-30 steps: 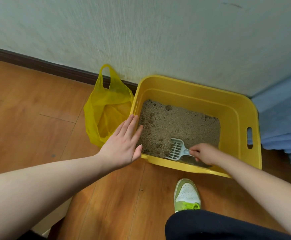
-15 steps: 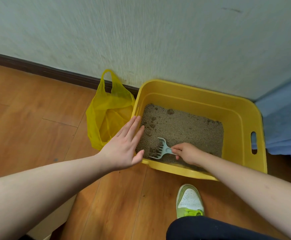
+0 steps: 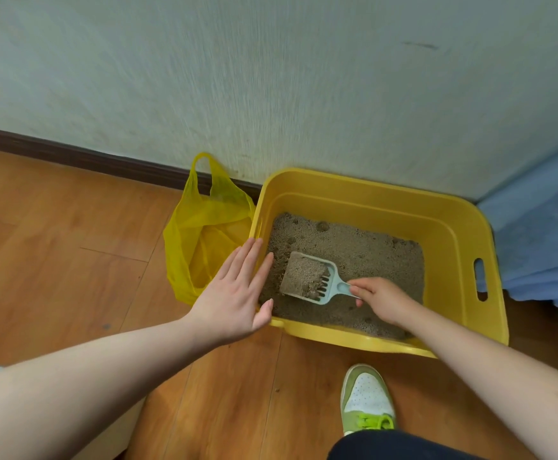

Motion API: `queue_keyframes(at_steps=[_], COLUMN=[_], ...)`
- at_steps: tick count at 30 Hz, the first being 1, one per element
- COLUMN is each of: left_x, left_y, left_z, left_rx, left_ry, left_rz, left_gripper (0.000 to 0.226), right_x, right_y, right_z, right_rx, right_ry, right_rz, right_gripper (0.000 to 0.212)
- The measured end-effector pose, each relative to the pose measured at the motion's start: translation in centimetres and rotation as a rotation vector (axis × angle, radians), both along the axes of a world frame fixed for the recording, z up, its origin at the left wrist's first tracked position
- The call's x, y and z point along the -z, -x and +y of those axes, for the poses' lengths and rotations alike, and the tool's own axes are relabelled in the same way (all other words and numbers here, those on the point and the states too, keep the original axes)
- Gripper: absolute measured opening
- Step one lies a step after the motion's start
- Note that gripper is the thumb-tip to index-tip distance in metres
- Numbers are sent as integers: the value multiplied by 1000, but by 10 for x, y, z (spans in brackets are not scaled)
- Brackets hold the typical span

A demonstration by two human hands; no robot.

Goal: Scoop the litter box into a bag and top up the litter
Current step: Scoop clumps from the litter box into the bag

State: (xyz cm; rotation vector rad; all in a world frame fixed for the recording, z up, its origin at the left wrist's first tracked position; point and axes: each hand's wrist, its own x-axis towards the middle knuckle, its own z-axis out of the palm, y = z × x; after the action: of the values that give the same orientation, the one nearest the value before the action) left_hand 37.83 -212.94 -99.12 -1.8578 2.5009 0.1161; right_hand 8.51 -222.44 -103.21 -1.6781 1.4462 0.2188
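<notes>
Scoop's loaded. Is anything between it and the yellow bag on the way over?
Yes. The left hand lies flat over the box's left rim, right on the line from the scoop to the bag. The box wall itself must be cleared too. The bag's mouth stands open.

pale scoop [image 3: 307, 276] heaped with litter above yellow box [image 3: 450, 227].

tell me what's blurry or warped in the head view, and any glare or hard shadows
Head view: the wall is smeared by motion blur; scoop and both hands stay fairly sharp; wide-angle bending curves the baseboard and stretches the forearms; soft even light, no glare, only faint shadow inside the litter box.
</notes>
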Motion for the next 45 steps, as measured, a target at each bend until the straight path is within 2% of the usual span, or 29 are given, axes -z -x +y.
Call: queue_keyframes(at_steps=[12, 17, 23, 33, 45], left_x=[2, 2, 2, 2, 4], left_y=[1, 1, 1, -1, -3], left_z=[3, 3, 2, 0, 2], left_rx=[-47, -53, -51, -37, -40], left_ry=[11, -9, -17, -38, -71], left_rz=[-17, -18, -7, 33, 116], left_gripper=[75, 74, 75, 80, 82], right_x=[-6, -5, -4, -10, -2], right_y=[5, 2, 18, 44, -35], right_z=[2, -3, -11, -35, -40], right_rx=[75, 78, 45, -84, -162], right_ry=[54, 43, 100, 7, 60], right_rz=[-61, -34, 67, 268, 260], right_gripper=[21, 26, 27, 25, 30])
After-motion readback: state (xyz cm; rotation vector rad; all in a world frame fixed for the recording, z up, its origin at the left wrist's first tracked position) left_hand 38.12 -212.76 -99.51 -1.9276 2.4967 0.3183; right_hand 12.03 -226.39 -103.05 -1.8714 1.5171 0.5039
